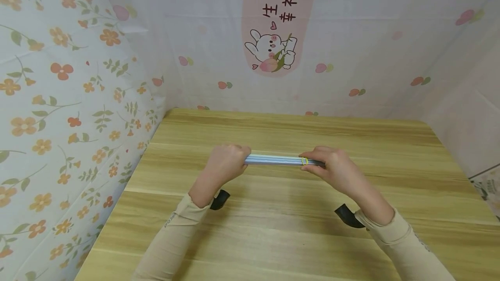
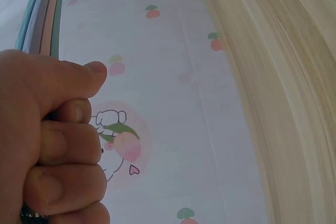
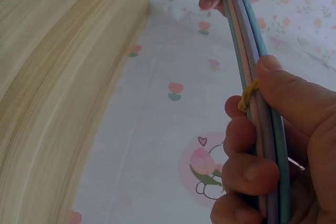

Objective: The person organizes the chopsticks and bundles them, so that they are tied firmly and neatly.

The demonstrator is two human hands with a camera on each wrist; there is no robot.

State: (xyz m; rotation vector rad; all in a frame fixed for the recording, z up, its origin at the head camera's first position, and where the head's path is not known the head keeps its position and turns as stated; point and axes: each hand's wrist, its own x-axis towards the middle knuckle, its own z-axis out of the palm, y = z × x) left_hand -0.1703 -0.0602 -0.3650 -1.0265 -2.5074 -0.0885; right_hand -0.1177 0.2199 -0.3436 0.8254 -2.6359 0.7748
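A bundle of slim pastel chopsticks [image 1: 273,159], in blue, lilac, pink and green, is held level above the table between both hands. My left hand [image 1: 228,161] wraps its fingers round one end; in the left wrist view the fist [image 2: 58,129] hides that end. At the other end, my right hand [image 1: 337,168] grips the bundle between thumb and curled fingers. A yellow rubber band [image 3: 249,95] circles the chopsticks [image 3: 247,30] beside the right thumb. Dark tips show at the right hand in the head view.
Beneath the hands lies a wood-grain table [image 1: 273,229]. A white cloth with a rabbit print [image 1: 273,51] hangs behind it, and a flowered cloth [image 1: 70,120] hangs along the left side. Black straps [image 1: 349,217] stick out at both wrists.
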